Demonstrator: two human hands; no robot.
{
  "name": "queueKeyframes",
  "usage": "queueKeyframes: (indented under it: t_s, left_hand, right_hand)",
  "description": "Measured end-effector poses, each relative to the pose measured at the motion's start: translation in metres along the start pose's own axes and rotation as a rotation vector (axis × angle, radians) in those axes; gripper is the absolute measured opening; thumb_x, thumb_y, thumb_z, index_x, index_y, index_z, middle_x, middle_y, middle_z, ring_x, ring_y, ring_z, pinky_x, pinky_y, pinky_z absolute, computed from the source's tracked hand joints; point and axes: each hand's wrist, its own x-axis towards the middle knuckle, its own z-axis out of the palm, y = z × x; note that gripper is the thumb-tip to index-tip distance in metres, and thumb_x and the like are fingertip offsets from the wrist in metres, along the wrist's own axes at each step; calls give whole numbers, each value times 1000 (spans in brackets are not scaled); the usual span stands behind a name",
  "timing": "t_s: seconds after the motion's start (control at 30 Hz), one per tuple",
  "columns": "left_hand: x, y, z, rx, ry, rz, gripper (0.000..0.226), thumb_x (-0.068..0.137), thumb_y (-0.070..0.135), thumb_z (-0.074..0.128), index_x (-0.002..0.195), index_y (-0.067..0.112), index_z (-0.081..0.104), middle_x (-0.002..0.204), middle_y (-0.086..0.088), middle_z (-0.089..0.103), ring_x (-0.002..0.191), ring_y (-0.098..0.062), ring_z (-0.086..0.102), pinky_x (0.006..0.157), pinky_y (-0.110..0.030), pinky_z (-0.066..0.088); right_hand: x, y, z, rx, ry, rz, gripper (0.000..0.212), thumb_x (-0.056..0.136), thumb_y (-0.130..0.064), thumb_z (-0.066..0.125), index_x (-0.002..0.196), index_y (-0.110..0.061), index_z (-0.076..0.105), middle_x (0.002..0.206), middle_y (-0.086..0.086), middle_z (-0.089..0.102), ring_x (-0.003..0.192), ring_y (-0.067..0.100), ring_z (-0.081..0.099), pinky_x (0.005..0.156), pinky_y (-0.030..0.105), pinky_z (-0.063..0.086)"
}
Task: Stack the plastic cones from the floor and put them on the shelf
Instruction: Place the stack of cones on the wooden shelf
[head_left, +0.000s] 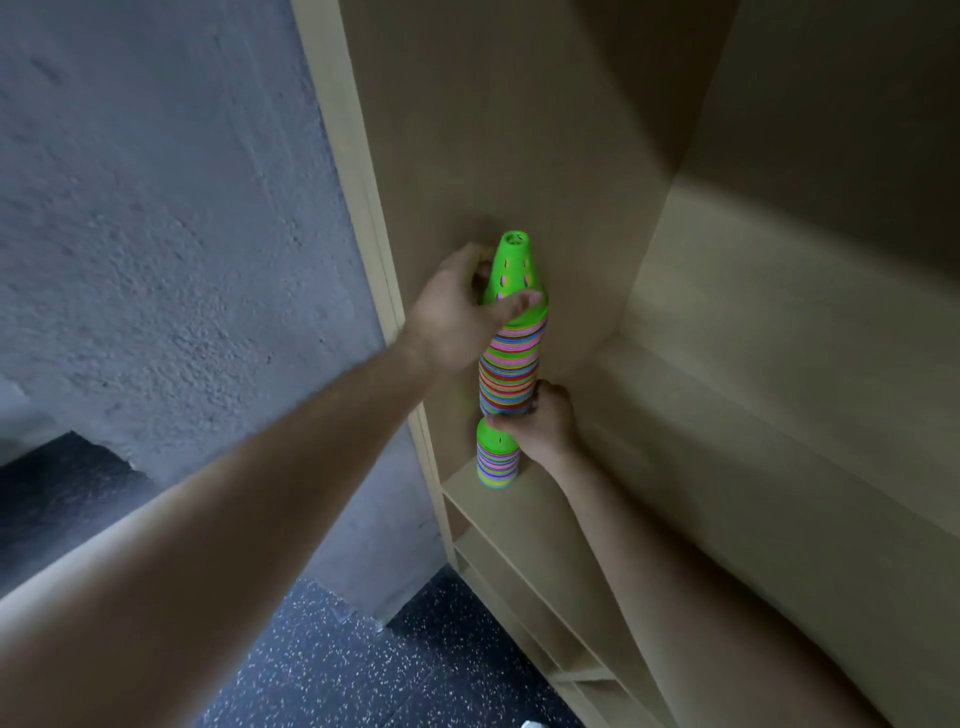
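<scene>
A rough grey wall (156, 234) fills the left, with dark speckled floor (322, 675) below it. No loose cones show on the floor in view.

The left hand (457, 306) reaches in along the wall and grips the green top cone of the tall stack (511, 358), its fingers (519, 304) curled round it with the thumb across the front. The tall stack is held upright, a little tilted, close against the side panel (493, 130). Its base hangs just over the green tip of the short stack (497, 465), which stands on the shelf (701, 457) at the front left corner. Whether the two stacks already touch I cannot tell.

The right hand (548, 421) wraps round the tall stack's lowest rims, holding it from the right.

The cones look like thin, light, stiff plastic, and nested this deep the column is likely to flex or slide apart if held at one end only. A hold at top and bottom, as here, suits it, with the bottom hand bearing the weight and the top hand steering. Smooth rims may slip, so pressure should stay on the lowest cone.

The side panel leaves the left hand little room, and the right hand's fingers lie between the two stacks and would need to clear before they nest. Further right, bare shelf runs back to the rear panel.
</scene>
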Motion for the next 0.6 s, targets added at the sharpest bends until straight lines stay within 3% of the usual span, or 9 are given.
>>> queueKeyframes:
  t_s: [0.07,0.2,0.37,0.5,0.6]
  left_hand:
    - [1,-10,9,43,-19,8,63,72,60,80,118,19,63,114,-6,68,107,-21,65,93,-43,55]
    - [-3,-29,25,48,-35,-13,59,79,49,79,125,16,62,118,-6,68,107,-20,65,93,-42,55]
    - [-24,-61,34,31,-2,-99,58,75,62,72,121,28,62,112,4,73,102,-14,70,91,-42,57]
    - [-24,-64,35,109,8,-88,43,84,46,81,117,24,65,93,12,70,79,5,63,73,-23,49]
    - [-24,-59,34,186,20,-61,44,86,43,81,119,19,65,94,8,69,77,-5,60,69,-23,43]
  right_hand:
    - [16,26,12,-77,-19,9,74,37,-70,83,91,-22,74,86,-2,74,80,10,72,68,36,60]
    - [7,26,15,-195,-79,40,69,40,-67,78,95,-25,78,86,-6,77,82,6,74,68,33,60]
    - [1,62,30,-314,-119,80,70,41,-74,74,96,-31,74,85,-7,76,82,7,73,66,32,59]
    - [2,55,28,-385,-119,69,78,40,-78,68,99,-28,73,92,-5,74,88,13,71,73,32,58]
    - [6,66,33,-423,-150,83,84,40,-81,65,104,-26,70,98,-5,73,95,15,70,79,33,58]
